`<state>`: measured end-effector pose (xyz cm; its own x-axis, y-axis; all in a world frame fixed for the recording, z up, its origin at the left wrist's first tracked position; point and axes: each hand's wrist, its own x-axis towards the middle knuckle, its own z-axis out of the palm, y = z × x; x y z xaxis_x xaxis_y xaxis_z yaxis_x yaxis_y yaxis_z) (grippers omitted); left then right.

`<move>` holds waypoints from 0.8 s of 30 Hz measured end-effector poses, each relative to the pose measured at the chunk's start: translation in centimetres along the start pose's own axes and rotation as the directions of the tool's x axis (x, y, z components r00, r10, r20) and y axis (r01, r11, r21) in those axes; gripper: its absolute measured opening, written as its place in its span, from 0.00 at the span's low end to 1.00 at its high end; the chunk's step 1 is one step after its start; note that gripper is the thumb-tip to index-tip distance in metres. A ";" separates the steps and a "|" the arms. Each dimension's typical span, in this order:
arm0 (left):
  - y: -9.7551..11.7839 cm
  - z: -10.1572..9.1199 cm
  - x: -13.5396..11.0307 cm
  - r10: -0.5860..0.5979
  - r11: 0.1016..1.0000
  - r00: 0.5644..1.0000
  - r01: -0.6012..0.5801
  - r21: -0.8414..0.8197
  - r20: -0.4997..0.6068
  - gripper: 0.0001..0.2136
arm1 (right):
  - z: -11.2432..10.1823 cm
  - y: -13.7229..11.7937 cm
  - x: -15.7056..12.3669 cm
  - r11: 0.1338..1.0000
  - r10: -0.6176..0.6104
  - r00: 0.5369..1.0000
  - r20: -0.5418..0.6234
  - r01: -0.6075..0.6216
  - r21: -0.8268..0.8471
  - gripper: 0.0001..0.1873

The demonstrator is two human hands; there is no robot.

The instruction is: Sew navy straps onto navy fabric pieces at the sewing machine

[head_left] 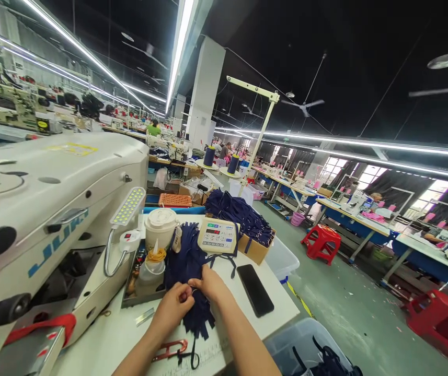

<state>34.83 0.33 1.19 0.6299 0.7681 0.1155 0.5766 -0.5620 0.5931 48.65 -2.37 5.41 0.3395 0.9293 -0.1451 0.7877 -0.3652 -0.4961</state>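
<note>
Head view, lower middle of frame: left hand (pixel 174 308) and right hand (pixel 208 283) both pinched shut on navy straps (pixel 192 271) on the table (pixel 274 305), best kept flat, untwisted.

Garment factory floor, industrial sewing machine (pixel 43 219), thread cones (pixel 209 156), long rows of worktables (pixel 349 219), strip lights (pixel 179 47)

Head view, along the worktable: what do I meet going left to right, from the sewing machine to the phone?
Sewing machine → LED lamp → lidded cup → navy strap pile under both hands, left hand, right hand → control panel → black phone.
</note>
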 end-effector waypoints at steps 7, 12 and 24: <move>-0.2 -0.9 -1.2 0.053 0.998 0.997 -0.052 0.021 -0.061 0.11 | 0.4 0.2 0.6 1.000 -0.022 1.000 0.005 0.022 0.015 0.18; 0.3 -1.4 -1.4 0.046 0.985 0.992 -0.026 0.171 -0.114 0.11 | 1.0 0.5 0.5 0.999 -0.029 0.999 -0.027 0.030 0.017 0.18; 1.7 -2.2 -0.4 0.037 0.944 0.999 -0.031 0.328 -0.011 0.11 | 1.4 1.5 1.2 0.997 -0.075 0.997 -0.031 0.076 0.027 0.19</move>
<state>34.40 -0.27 3.85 0.6450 0.7501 0.1462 0.6954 -0.6554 0.2948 49.58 -1.70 3.28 0.2953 0.9520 -0.0812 0.7972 -0.2923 -0.5283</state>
